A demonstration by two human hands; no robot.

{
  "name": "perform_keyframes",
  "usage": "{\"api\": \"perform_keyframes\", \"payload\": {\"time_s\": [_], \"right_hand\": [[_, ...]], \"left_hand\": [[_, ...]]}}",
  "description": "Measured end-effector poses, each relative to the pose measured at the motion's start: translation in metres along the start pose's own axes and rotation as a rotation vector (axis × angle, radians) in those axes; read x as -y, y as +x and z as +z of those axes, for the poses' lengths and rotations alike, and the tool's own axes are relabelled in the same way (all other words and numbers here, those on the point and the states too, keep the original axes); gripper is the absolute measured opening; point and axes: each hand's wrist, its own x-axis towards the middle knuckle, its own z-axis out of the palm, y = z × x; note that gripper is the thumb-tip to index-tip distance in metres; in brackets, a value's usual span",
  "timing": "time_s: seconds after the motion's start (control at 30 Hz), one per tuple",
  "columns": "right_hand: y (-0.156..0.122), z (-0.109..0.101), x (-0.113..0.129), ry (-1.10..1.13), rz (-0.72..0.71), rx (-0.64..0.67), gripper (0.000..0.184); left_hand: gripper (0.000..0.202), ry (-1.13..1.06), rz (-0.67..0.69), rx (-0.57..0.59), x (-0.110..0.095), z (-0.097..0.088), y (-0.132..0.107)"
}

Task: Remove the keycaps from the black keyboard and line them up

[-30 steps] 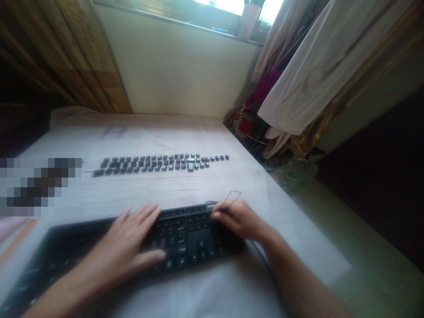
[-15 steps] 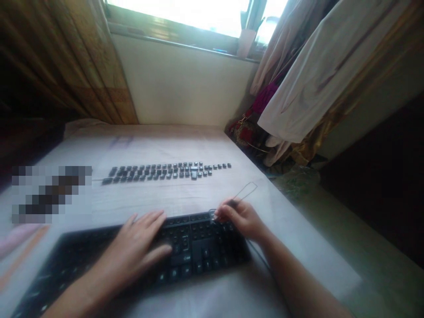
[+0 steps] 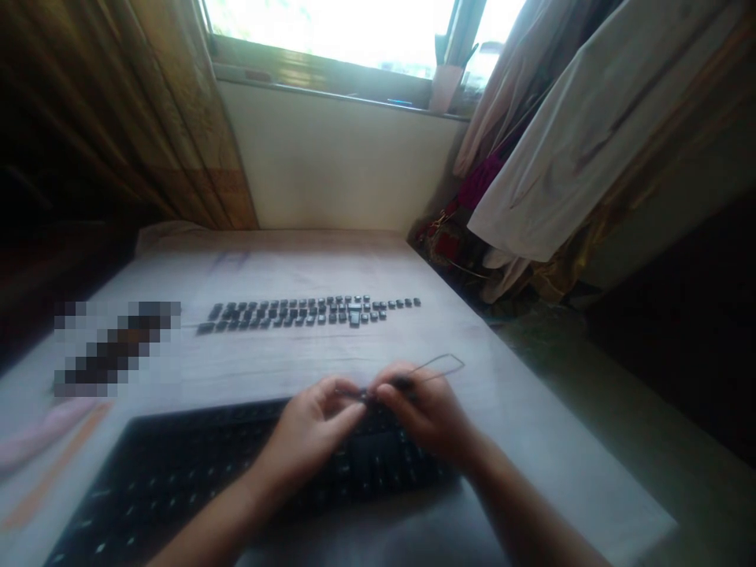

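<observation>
A black keyboard (image 3: 206, 449) lies across the near part of the table, with key mounts lacking caps along its far right portion. Above its right half my two hands meet at the fingertips. My right hand (image 3: 428, 402) is closed around the dark handle of a wire keycap puller (image 3: 440, 364), whose one wire loop sticks out to the right. At the puller's other end my left hand (image 3: 322, 413) pinches a small dark piece, which looks like a keycap (image 3: 365, 395); blur and fingers partly hide it.
Loose black keycaps (image 3: 295, 313) stand in several rows on the white-covered table (image 3: 331, 268). A pixelated patch (image 3: 118, 346), a pink item (image 3: 53, 433) and an orange strip (image 3: 59, 472) are at the left. Hanging cloth (image 3: 549, 150) borders the table's right side.
My left hand has come off the keyboard, moved right and closed at the puller's tip. My right hand has lifted slightly from the keys, still holding the puller. The view has shifted a little.
</observation>
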Motion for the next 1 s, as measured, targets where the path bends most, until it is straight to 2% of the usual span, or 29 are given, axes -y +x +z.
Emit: {"api": "perform_keyframes", "payload": {"time_s": [0.13, 0.3, 0.37, 0.47, 0.6, 0.73, 0.87, 0.93, 1.0], "right_hand": [[-0.001, 0.01, -0.005, -0.04, -0.006, -0.018, 0.013], [0.001, 0.018, -0.011, -0.202, -0.151, -0.101, 0.017], [0.001, 0.017, -0.011, -0.233, -0.156, -0.1, 0.019], [-0.001, 0.014, -0.011, -0.25, -0.104, -0.015, 0.015], [-0.005, 0.016, -0.015, -0.277, -0.024, 0.098, 0.009], [-0.005, 0.021, -0.016, -0.251, 0.022, 0.132, 0.01], [0.005, 0.01, -0.017, -0.225, 0.061, 0.177, 0.012], [0.015, -0.003, -0.029, -0.245, 0.134, 0.165, 0.013], [0.028, -0.018, -0.052, -0.312, 0.286, 0.096, 0.014]], "left_hand": [[0.034, -0.07, -0.074, -0.013, 0.001, -0.001, 0.002], [0.041, -0.043, -0.123, -0.039, 0.0, -0.004, 0.003], [0.04, -0.054, -0.114, -0.043, 0.001, -0.005, 0.004], [0.032, -0.133, -0.082, -0.034, 0.003, -0.008, 0.005], [0.03, -0.195, -0.06, -0.023, 0.006, -0.009, 0.007], [0.028, -0.168, -0.038, 0.008, 0.006, -0.008, 0.006], [0.032, -0.045, 0.029, 0.044, 0.008, -0.007, 0.002], [0.038, 0.099, 0.058, 0.019, 0.012, -0.01, 0.002], [0.041, 0.305, 0.11, -0.069, 0.019, -0.017, 0.004]]}}
